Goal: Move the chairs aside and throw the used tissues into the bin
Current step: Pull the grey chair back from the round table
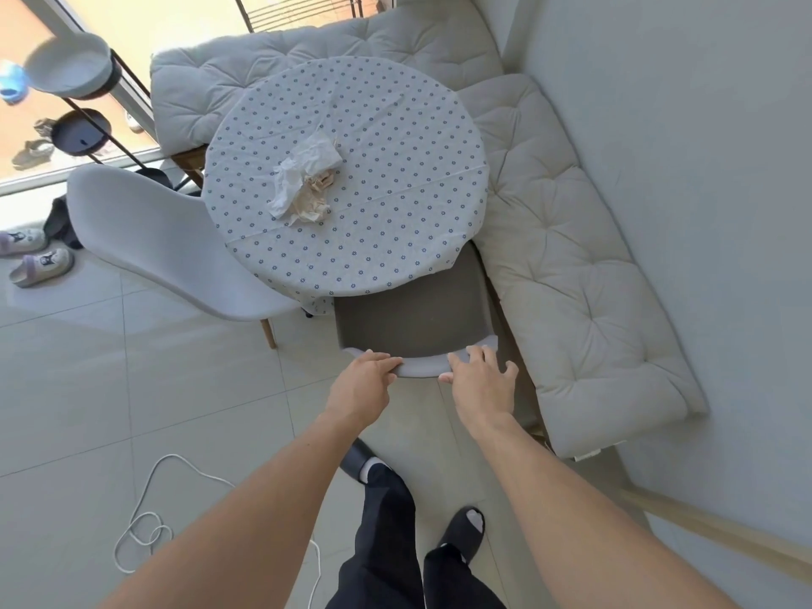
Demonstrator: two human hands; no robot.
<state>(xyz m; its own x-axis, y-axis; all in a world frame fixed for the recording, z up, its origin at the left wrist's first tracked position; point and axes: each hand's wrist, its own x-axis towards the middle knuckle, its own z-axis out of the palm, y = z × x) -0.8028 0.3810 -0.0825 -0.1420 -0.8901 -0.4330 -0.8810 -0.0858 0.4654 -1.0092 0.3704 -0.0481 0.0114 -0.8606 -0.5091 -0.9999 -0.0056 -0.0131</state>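
A round table (395,239) with a dotted cloth carries a heap of crumpled used tissues (307,182) near its middle. A grey chair (413,314) is tucked under the table's near edge. My left hand (364,380) grips the top of its backrest on the left. My right hand (481,380) rests on the backrest's right part with the fingers spread. A second white chair (167,239) stands at the table's left side, its backrest turned towards me. No bin is in view.
A cushioned corner bench (571,265) wraps the table at the back and right, against the wall. A black rack (83,125) with bowls stands at the left by the window. Slippers (39,265) and a white cable (145,520) lie on the tiled floor.
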